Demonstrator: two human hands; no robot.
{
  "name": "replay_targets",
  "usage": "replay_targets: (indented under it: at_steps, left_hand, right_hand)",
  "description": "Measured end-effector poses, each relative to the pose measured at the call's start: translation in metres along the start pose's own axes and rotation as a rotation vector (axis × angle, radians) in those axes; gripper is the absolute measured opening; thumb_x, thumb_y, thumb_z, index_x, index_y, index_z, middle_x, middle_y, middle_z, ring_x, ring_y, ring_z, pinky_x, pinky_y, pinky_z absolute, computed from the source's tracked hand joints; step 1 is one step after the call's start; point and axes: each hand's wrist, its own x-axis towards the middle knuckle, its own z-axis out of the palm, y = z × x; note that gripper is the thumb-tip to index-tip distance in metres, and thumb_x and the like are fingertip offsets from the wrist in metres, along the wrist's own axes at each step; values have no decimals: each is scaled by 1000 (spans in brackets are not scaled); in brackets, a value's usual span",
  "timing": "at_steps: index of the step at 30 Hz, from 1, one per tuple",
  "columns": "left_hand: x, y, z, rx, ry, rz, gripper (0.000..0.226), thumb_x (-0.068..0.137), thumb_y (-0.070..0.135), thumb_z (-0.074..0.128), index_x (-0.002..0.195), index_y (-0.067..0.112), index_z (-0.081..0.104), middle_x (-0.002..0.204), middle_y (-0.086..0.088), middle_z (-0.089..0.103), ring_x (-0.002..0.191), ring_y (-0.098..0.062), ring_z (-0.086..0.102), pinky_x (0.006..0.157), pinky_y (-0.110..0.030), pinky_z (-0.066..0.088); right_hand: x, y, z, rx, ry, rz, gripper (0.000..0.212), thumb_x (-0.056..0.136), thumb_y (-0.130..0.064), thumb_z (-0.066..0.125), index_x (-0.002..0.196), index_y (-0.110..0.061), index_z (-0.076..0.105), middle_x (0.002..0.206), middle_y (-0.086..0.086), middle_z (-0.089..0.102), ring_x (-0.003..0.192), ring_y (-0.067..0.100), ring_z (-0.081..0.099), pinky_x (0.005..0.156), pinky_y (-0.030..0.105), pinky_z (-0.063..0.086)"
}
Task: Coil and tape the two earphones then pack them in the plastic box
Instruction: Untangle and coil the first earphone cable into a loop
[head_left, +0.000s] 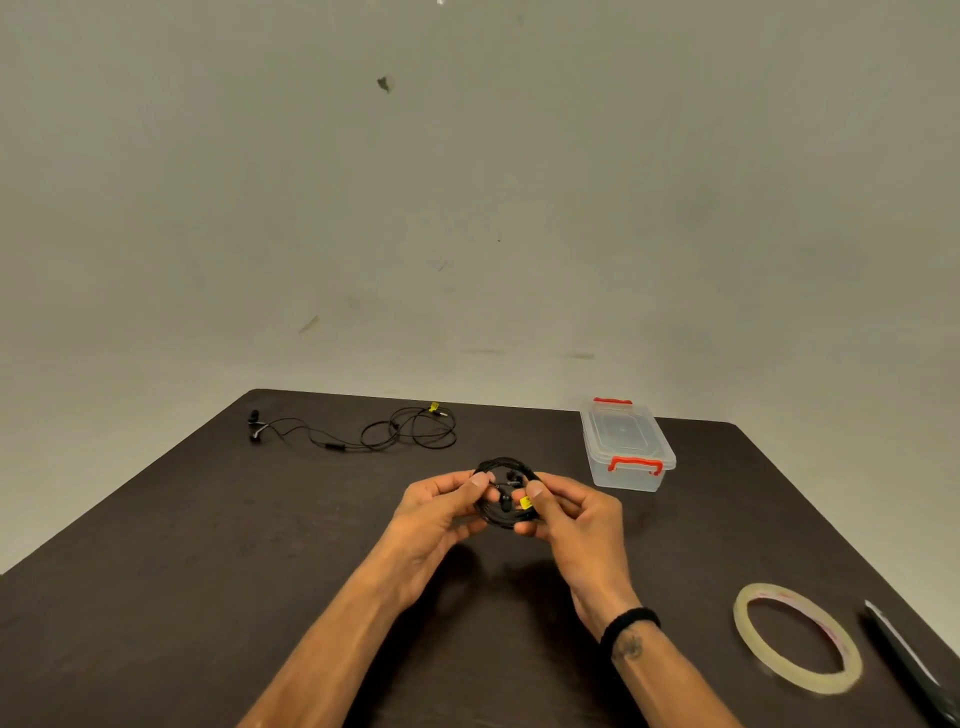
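Both hands, left hand (436, 512) and right hand (574, 519), pinch one coiled earphone (506, 491) between them above the desk (208, 571). The cord looks light, limp and springy, best held across its bundled loops. A second earphone (363, 431) lies uncoiled far left. One plastic box (626, 449), one tape roll (797, 636), one pair of scissors (914, 670).

Your dark table (208, 597) has a loose earphone (358, 431) lying at 11 o'clock, a closed plastic box (626, 447) at 1, and tape roll (797, 638) plus scissors (914, 670) around 4.
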Motion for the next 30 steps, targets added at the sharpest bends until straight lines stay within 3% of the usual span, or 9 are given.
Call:
replay_targets:
  at_steps: [4,9,14,17,19,21,26,30]
  left_hand:
    - [-2,5,3,-75,-76,-67,14,85,26,72,90,15,80,98,-8,77,91,-16,70,94,-40,52]
    - [-3,6,1,-142,-173,-128,12,90,24,70,88,13,74,98,-9,71,96,-20,66,94,-43,49]
    - [-4,5,0,160,-134,-47,15,90,25,78,91,12,71,88,-7,68,76,-13,61,72,-29,53]
    - [0,1,-2,335,-51,61,11,89,20,81,92,13,72,89,-5,69,77,-17,65,76,-36,58]
    - [1,1,-4,392,-1,149,9,90,16,80,98,15,76,88,-5,72,76,-18,69,74,-33,61]
    - [2,1,-5,452,16,223,14,91,16,79,104,19,77,89,-4,75,77,-18,72,73,-29,61]
    - [5,-1,-10,614,27,335,28,92,18,78,118,30,75,101,1,80,97,-14,76,89,-32,62]
    - [4,1,-7,420,7,317,29,97,9,70,123,21,73,105,-2,81,99,-15,76,87,-31,61]
  right_hand:
    - [2,2,-1,-26,12,8,18,98,-5,69,111,-14,78,91,1,82,73,19,78,71,32,66]
    - [1,1,-1,-26,-26,-15,15,99,-6,68,108,-15,76,91,5,82,84,22,79,73,34,65]
    - [3,1,-3,-61,5,-41,15,99,-9,69,110,-17,77,93,2,82,80,21,79,77,41,65]
    - [5,1,-3,-68,43,-53,14,99,-9,69,108,-18,77,91,2,82,79,20,79,75,40,65]
    - [7,1,-5,-52,81,-46,13,100,-9,69,109,-13,77,90,2,82,75,18,78,74,39,65]
    - [8,0,-7,-7,97,-27,14,100,-7,68,110,-8,77,89,4,82,75,17,78,70,34,65]
    - [6,-5,-5,238,96,121,16,98,-4,69,112,2,74,92,16,81,79,19,77,64,25,62]
    - [6,-10,-6,452,71,318,16,96,0,68,110,8,72,95,22,79,75,21,77,60,24,62]
